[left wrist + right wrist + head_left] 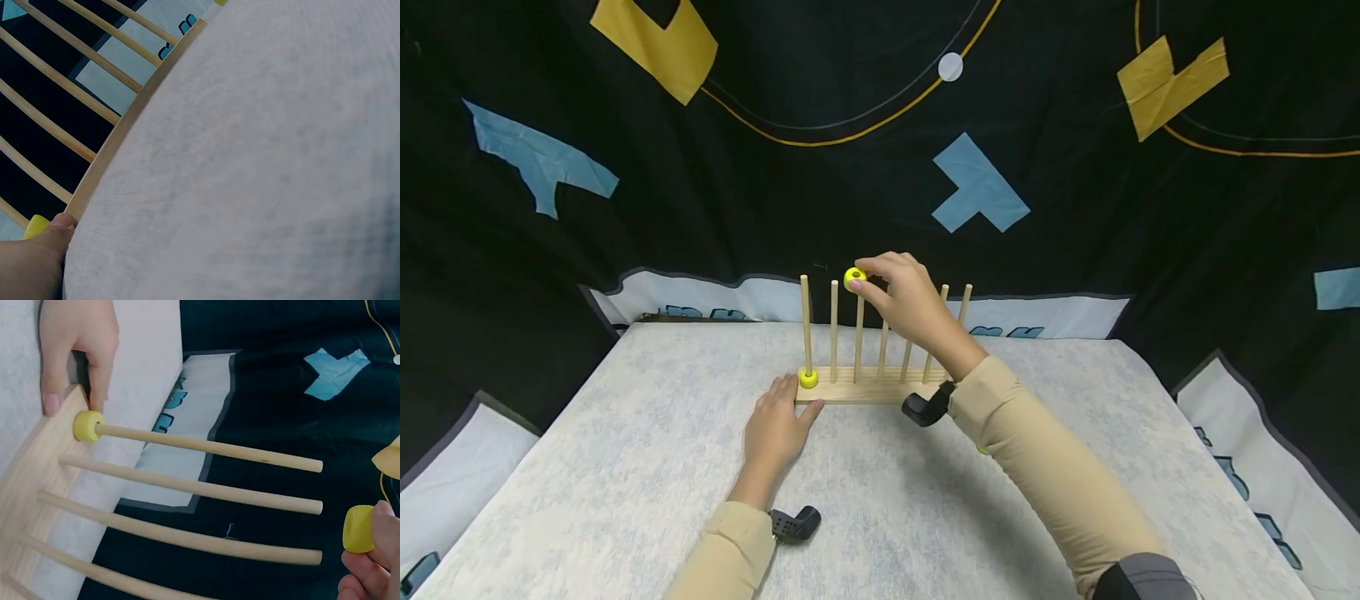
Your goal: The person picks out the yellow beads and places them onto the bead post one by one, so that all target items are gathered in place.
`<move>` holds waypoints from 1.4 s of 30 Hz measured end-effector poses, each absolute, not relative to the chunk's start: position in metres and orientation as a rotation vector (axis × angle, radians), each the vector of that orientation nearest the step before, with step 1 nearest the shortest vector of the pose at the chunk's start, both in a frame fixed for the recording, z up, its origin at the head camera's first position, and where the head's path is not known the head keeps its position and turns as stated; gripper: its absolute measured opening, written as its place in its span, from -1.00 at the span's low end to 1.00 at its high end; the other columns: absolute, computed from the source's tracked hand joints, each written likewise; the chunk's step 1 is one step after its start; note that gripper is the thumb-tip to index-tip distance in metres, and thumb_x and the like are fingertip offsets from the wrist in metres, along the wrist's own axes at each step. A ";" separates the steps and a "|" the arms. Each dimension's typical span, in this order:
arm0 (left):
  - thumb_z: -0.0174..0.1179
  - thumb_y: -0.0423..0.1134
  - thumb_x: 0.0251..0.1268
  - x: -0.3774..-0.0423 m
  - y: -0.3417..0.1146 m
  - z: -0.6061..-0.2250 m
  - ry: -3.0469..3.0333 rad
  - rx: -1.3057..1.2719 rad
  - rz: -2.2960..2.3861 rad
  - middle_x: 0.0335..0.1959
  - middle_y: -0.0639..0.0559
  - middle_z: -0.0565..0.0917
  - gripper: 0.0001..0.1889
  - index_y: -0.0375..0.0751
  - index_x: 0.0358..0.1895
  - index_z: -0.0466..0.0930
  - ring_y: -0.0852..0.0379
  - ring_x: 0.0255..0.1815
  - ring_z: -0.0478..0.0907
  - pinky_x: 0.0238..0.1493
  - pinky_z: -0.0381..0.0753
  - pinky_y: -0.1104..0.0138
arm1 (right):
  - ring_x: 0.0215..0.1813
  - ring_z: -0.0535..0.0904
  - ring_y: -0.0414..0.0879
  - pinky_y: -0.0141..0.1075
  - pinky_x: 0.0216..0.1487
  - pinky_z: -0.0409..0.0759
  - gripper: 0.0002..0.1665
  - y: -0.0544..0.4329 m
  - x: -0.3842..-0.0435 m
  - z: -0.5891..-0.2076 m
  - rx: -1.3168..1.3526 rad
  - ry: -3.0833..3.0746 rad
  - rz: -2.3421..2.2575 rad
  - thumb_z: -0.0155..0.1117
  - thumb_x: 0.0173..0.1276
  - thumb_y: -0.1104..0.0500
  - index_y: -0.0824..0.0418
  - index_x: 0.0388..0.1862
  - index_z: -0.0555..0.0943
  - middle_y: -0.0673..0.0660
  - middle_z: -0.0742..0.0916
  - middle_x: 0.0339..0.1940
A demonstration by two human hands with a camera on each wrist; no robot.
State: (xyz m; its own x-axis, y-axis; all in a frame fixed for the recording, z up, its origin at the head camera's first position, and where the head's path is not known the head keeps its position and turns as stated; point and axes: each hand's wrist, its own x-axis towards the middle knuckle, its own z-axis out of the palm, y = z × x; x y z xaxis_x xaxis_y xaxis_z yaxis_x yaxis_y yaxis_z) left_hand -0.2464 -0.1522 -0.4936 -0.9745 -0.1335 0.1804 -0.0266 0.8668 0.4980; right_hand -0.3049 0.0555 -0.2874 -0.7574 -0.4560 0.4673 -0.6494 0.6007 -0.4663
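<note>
My right hand pinches a yellow bead with a hole through it, between thumb and fingertips. In the head view this bead overlaps the top of the third peg from the left; the right wrist view has it just beyond the peg tips. Below stands a wooden peg rack with several upright pegs. A second yellow bead sits at the foot of the leftmost peg. My left hand grips the rack's left end, thumb at the front edge and fingers around the far side.
The rack stands on a pale mottled tabletop. Part of another yellow object shows from under the right sleeve. Behind the table hangs a black cloth with blue and gold shapes.
</note>
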 end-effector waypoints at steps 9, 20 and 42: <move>0.15 0.13 0.41 -0.243 -0.154 -0.497 -2.811 0.136 -0.774 0.50 -0.29 0.30 -0.23 -0.33 0.49 0.23 -0.26 0.54 0.19 0.48 0.26 -0.17 | 0.25 0.46 -0.08 -0.23 0.27 0.55 -0.49 0.021 -0.314 -0.278 0.928 -2.610 0.885 0.23 0.45 -0.07 0.12 0.28 0.58 0.03 0.67 0.19; 0.15 0.14 0.41 -0.242 -0.152 -0.500 -2.815 0.151 -0.785 0.49 -0.29 0.32 -0.23 -0.31 0.49 0.24 -0.27 0.54 0.20 0.45 0.30 -0.20 | 0.25 0.47 -0.09 -0.29 0.29 0.55 -0.51 -0.008 -0.319 -0.276 0.934 -2.664 0.928 0.23 0.47 -0.02 0.15 0.29 0.58 0.04 0.68 0.17; 0.15 0.14 0.41 -0.245 -0.151 -0.493 -2.810 0.140 -0.773 0.48 -0.29 0.33 -0.23 -0.32 0.48 0.24 -0.26 0.54 0.20 0.48 0.27 -0.17 | 0.29 0.48 -0.09 -0.26 0.34 0.52 -0.49 -0.009 -0.317 -0.274 0.876 -2.675 0.897 0.20 0.47 -0.08 0.12 0.28 0.58 0.03 0.69 0.15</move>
State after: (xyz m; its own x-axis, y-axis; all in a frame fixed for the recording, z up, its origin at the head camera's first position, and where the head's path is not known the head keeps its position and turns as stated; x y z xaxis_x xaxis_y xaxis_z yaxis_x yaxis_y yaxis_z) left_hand -0.2453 -0.1510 -0.4932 -0.9706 -0.1498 0.1885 -0.0322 0.8567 0.5148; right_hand -0.3175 -0.0091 -0.2741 -0.8083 -0.4756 0.3470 -0.5886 0.6429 -0.4900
